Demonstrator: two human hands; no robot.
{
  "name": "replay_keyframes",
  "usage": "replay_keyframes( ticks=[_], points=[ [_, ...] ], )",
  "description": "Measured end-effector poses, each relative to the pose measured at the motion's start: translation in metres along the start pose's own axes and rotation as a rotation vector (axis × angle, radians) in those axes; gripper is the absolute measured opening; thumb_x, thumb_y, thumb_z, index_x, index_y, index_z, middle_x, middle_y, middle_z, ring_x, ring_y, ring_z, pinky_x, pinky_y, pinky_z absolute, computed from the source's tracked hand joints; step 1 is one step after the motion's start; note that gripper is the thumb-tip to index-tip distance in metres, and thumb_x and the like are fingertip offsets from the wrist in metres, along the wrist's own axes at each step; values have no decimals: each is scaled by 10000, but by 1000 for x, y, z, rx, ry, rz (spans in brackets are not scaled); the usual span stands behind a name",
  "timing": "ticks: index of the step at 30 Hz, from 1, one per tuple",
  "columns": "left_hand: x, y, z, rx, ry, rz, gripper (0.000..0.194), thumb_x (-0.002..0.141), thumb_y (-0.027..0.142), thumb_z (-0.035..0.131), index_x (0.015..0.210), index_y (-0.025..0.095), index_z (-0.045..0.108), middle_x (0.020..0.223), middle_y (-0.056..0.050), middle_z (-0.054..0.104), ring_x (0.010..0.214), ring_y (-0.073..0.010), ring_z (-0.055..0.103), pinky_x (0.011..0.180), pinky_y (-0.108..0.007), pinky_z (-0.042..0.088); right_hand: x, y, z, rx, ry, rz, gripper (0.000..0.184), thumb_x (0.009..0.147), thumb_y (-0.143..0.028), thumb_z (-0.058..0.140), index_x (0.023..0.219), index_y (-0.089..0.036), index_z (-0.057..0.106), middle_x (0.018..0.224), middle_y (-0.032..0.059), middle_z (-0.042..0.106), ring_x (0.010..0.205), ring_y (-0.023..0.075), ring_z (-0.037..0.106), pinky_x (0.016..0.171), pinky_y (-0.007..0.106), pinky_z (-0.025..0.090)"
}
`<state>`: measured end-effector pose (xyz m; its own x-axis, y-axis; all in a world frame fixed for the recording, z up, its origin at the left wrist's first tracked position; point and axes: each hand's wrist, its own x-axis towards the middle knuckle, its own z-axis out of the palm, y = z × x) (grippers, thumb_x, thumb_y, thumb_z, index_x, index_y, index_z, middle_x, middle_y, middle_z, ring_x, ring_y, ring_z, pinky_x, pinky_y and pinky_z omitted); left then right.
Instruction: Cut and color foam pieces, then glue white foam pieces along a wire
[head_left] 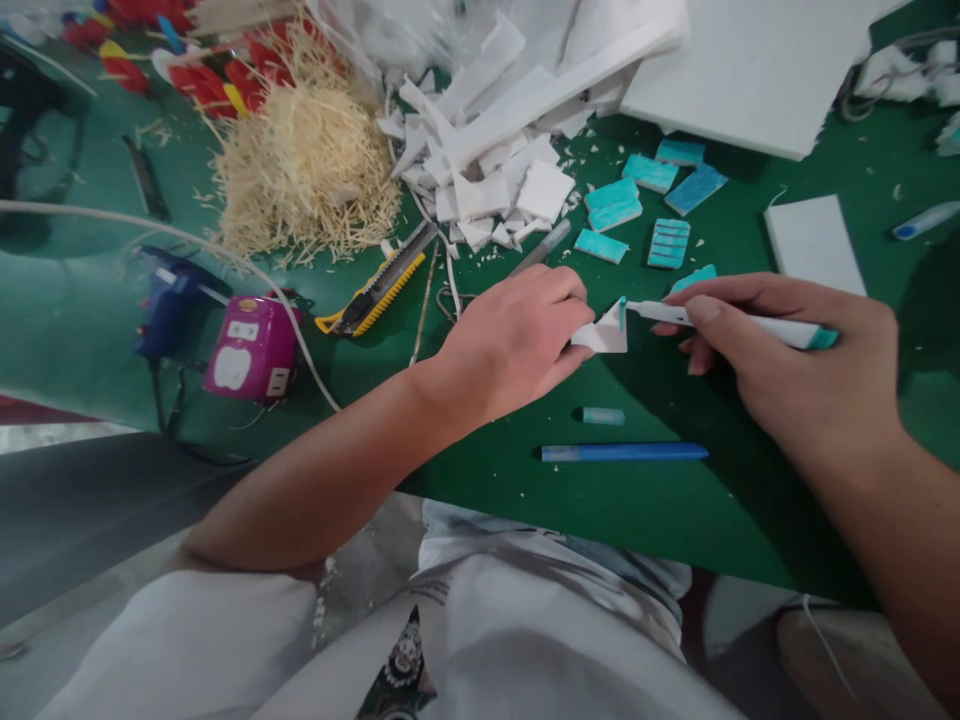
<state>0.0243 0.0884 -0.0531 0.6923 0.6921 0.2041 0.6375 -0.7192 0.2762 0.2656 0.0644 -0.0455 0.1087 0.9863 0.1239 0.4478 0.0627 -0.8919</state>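
Coloring seems to be the step, with the left hand (510, 340) pinching a small white piece (611, 339) shut-fingered beyond the blue pen (645, 453), and the right hand (810, 350) gripping a marker (772, 327) at that piece's edge, so another stroke probably needs steady holding.

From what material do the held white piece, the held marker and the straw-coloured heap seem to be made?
White piece: probably matte plastic foam; similar white scraps nearby look broken and crumbly.
Marker: likely smooth plastic, judging by its even, moulded-looking barrel.
Heap: dull straw or shaved wood, perhaps, from its thin tangled strands.
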Motion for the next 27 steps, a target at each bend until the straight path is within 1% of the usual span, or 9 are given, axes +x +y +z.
replay_keyframes(
  ticks=[2,5,9,13,15,17,21,24,27],
  points=[
    [0,0,0,2,1,0,181,1060,247,643,1106,122,766,1163,-111,752,1094,-276,708,964,-408,590,0,2,0,-5,-6,1,113,872,-370,851,820,-271,865,714,14,769,498,132,576,487,310,476],
    [0,1,-1,-3,2,2,175,1053,236,651,1104,117,768,1160,-111,752,1090,-278,711,958,-408,590,0,1,1,-5,6,40,178,875,-345,841,715,-269,831,635,12,720,517,155,601,535,333,507],
    [0,1,0,-2,-5,-7,171,1053,238,652,1105,121,766,1165,-111,751,1094,-278,707,968,-410,585,-1,0,1,2,-3,17,63,856,-312,843,799,-298,868,719,6,770,512,155,589,509,337,475],
    [0,1,1,-8,6,0,170,1059,232,634,1099,123,759,1166,-111,747,1098,-269,703,977,-405,582,-1,-2,0,-17,-12,66,214,900,-330,812,689,-290,818,621,-4,697,522,164,603,536,345,505],
    [0,1,1,-8,1,-3,170,1059,236,634,1100,126,757,1171,-113,746,1102,-271,701,980,-411,581,-1,-1,0,-21,-9,37,197,907,-398,820,746,-286,834,658,3,718,524,161,603,534,348,515],
    [0,1,0,-6,-5,-3,176,1063,243,630,1104,127,756,1173,-114,746,1105,-274,702,975,-414,583,-1,1,0,-19,-8,11,170,897,-423,831,790,-292,850,685,4,734,516,155,594,516,342,504],
    [0,1,0,-5,0,1,174,1060,234,631,1096,120,758,1167,-117,748,1093,-271,705,966,-406,585,-1,2,0,4,-13,39,183,885,-340,825,706,-302,830,637,-9,715,495,155,584,502,336,488],
    [1,2,-1,-5,-11,-5,184,1069,242,616,1104,127,756,1174,-120,748,1106,-272,702,981,-414,580,0,-1,0,9,-19,29,105,868,-353,849,776,-301,855,707,-3,762,495,150,587,482,329,487],
    [1,1,-1,-7,-19,0,189,1072,244,612,1107,127,756,1172,-119,747,1105,-267,702,986,-408,575,0,-5,-1,2,-38,69,186,869,-335,846,690,-292,820,639,-9,726,484,150,580,477,323,492]
  ],
)
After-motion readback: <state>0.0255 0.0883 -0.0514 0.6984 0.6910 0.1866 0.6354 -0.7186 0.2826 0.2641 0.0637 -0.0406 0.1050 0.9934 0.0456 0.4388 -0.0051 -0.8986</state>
